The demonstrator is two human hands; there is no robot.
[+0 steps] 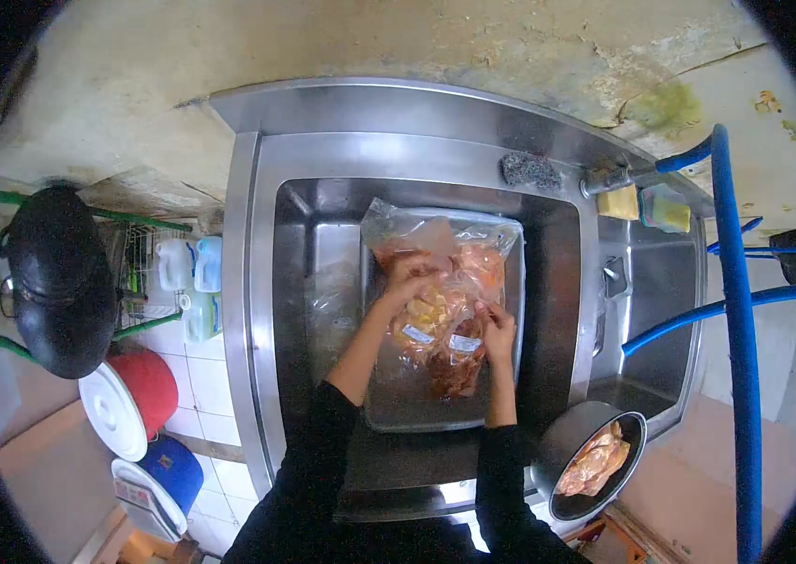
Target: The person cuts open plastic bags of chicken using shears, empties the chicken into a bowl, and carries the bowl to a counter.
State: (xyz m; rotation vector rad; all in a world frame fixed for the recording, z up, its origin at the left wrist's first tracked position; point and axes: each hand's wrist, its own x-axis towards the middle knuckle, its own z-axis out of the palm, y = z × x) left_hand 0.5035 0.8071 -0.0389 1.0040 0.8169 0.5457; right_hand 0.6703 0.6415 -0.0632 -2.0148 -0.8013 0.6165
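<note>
Both my hands are over a rectangular tray point(417, 419) standing in a steel sink point(548, 310). My left hand point(410, 278) is closed on the upper part of a clear plastic bag with yellowish pieces point(426, 320) and a white label. My right hand point(497, 327) has its fingers pinched at the edge of a bag with dark reddish-brown contents point(459, 368), also labelled. Behind them in the tray lie clear bags of pinkish-orange meat point(481, 265). Which bag edge each fingertip grips is hard to make out.
A pot point(548, 451) with raw meat point(595, 461) stands at the lower right. Blue hoses point(742, 357) hang on the right. A scouring pad point(530, 170) and sponges point(617, 203) lie on the ledge. Left are jugs point(175, 264), red point(151, 383) and blue point(175, 475) buckets.
</note>
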